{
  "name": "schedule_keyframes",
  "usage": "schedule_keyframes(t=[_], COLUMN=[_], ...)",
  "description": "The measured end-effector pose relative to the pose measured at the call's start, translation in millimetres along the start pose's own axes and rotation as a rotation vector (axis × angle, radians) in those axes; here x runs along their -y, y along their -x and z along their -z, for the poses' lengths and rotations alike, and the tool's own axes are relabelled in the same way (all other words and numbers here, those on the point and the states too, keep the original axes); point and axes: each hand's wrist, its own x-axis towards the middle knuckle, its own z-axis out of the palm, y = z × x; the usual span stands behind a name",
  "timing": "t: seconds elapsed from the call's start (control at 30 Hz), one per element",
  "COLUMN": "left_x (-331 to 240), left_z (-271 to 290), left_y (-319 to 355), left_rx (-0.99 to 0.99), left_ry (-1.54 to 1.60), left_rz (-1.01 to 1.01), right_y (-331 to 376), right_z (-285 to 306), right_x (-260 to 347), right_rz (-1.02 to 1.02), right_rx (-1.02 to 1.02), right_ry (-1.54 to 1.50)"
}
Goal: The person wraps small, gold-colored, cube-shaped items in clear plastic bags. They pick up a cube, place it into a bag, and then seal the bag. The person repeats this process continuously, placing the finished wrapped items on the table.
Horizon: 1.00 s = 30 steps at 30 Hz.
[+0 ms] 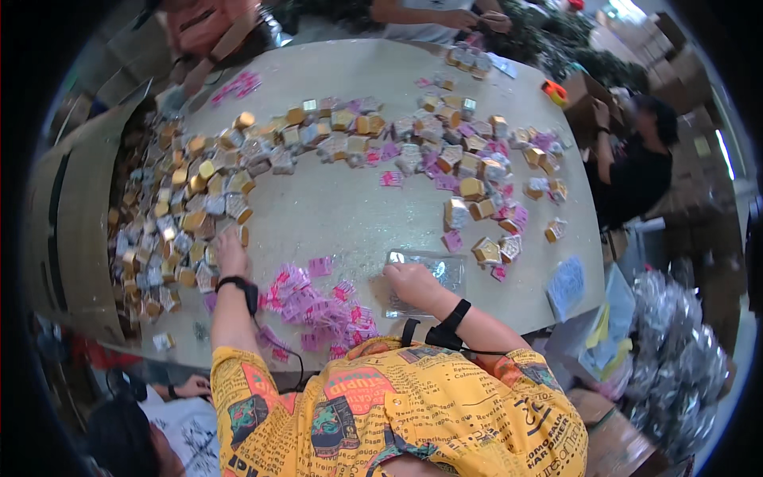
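A: Where is the person's left hand (230, 253)?

B: It reaches out to the near edge of the heap of small gold and silver boxes (179, 215), fingers lying on the boxes closest to it. Whether it pinches one or only touches cannot be told; the fingers look loosely curled, not spread.

A: And the right hand (412, 282)?

B: It rests knuckles-up on a clear plastic tray (433, 274) that lies flat on the table (334, 215) just in front of the body. The fingers are bent down onto the tray, seemingly to steady it, so it stays put while the other hand fetches.

A: What lies between the hands?

B: A loose pile of pink paper slips (318, 306), close to the left wrist and just left of the tray, within easy reach of both hands.

A: Beyond the right hand?

B: More boxes (469, 171) scattered with pink slips among them, further out across the table. Other people (636, 159) work at the far and right edges, apart from this person's hands.
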Motion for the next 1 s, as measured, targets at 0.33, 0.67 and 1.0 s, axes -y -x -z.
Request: schedule_keyframes(t=[0.33, 0.67, 1.0], left_x=[-10.5, -86.2, -226.3], left_z=[-10.2, 27.3, 78.7], left_y=[6.5, 13.5, 52.7], left_rx=[0.025, -0.036, 0.814], left_ry=[-0.069, 0.238, 1.943], left_rz=[-0.055, -0.192, 0.397], right_y=[19.8, 27.4, -11.1], right_z=[0.8, 18.5, 71.7], right_x=[12.5, 1.4, 24.2], right_rz=[-0.027, -0.078, -0.039], right_rx=[-0.075, -0.284, -0.486], right_ry=[-0.086, -0.226, -0.359])
